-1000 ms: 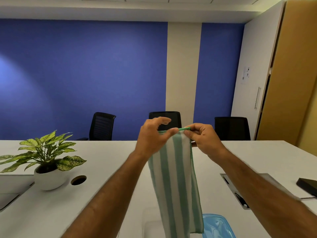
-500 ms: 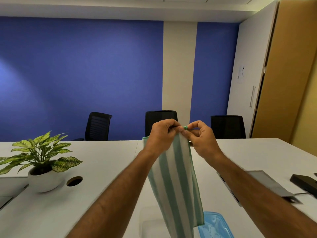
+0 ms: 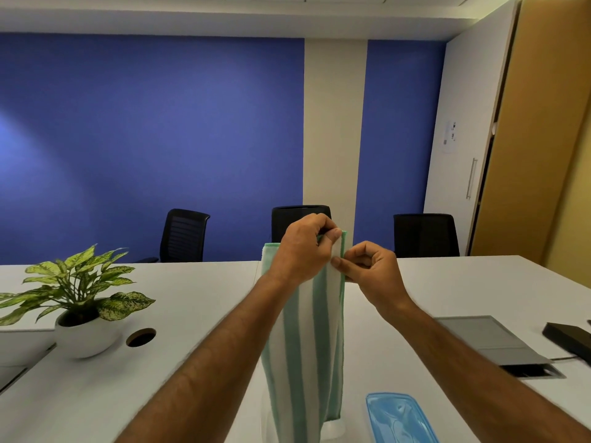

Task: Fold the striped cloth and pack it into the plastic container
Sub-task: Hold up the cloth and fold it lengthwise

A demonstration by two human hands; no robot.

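A green-and-white striped cloth (image 3: 307, 346) hangs straight down in front of me, held up above the white table (image 3: 198, 298). My left hand (image 3: 303, 247) grips its top edge from the left. My right hand (image 3: 364, 266) pinches the cloth's right edge just below the top corner. A clear plastic container (image 3: 334, 431) stands on the table behind the cloth's lower end, mostly hidden by it. Its blue lid (image 3: 398, 418) lies on the table to the right.
A potted plant in a white bowl (image 3: 80, 302) stands at the left, beside a round cable hole (image 3: 140, 337). A grey cable hatch (image 3: 492, 343) and a black device (image 3: 569, 340) lie at the right. Three black chairs (image 3: 184, 235) line the far side.
My right hand slid from the cloth's top corner a little down its right edge. My left hand closed on the top edge. The view tilted down slightly, showing more of the lid.
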